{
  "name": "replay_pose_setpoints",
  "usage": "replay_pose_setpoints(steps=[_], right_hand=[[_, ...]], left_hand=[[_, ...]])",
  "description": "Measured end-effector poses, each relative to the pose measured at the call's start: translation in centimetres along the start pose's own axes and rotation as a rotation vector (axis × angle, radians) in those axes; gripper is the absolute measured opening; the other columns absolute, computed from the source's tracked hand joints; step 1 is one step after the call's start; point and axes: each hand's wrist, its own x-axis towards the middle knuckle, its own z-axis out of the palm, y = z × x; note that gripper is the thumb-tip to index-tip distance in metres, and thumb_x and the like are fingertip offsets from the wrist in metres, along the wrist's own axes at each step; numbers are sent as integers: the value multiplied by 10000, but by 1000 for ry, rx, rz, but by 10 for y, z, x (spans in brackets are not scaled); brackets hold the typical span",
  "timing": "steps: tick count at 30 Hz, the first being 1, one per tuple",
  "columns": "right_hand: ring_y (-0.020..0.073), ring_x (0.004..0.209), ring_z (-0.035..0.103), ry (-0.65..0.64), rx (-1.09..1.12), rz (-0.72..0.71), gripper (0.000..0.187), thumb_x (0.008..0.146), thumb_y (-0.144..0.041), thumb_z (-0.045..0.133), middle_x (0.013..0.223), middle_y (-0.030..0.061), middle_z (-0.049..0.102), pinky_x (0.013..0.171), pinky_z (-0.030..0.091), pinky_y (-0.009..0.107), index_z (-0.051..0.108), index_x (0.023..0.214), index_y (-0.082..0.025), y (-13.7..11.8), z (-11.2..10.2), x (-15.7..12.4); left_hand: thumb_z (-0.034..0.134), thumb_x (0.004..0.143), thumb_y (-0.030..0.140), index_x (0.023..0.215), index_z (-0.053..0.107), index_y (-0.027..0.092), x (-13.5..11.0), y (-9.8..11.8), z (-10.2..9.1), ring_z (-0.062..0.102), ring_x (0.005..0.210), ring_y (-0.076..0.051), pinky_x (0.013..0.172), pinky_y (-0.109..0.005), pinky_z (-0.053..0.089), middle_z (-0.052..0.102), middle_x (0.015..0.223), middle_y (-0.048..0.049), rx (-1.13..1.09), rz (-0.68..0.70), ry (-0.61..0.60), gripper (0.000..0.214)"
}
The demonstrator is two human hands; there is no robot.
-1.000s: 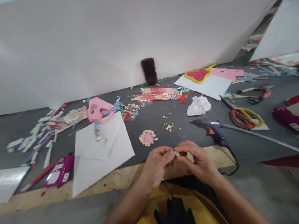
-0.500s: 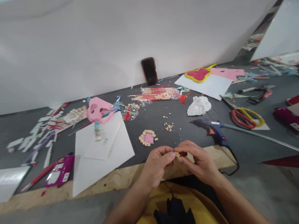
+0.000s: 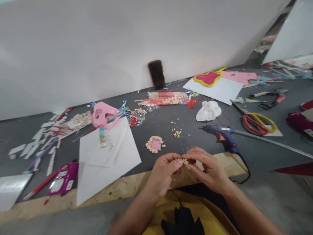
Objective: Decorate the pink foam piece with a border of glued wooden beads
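Observation:
Between my two hands, near the table's front edge, is a small cluster of pale wooden beads. My left hand pinches it from the left with thumb and forefinger. From the right, the fingertips of my right hand close on the same cluster. Just beyond my left hand lies a pink piece ringed with pale beads. Loose beads are scattered on the dark tabletop ahead of my hands. A blue glue gun lies to the right, its nozzle pointing left.
Scissors and pliers lie at the right. A crumpled white tissue sits behind the glue gun. Packaged sticks and a leaning phone are at the back. White sheets, a pink cutout and scraps cover the left.
The view has shifted very slightly. Both hands keep their places, pinching the bead cluster, and the things on the table have not moved.

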Motion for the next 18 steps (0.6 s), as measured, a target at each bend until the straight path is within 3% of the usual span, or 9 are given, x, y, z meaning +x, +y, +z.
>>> replay_pose_setpoints(steps=[18], right_hand=[[132, 788, 584, 13, 12, -11, 286, 839, -100, 589, 893, 39, 634, 662, 500, 254, 609, 1084, -245, 2, 1, -3]], left_hand=[[728, 709, 298, 704, 652, 137, -1, 0, 0, 410, 549, -67, 572, -220, 311, 538, 600, 23, -40, -13, -4, 178]])
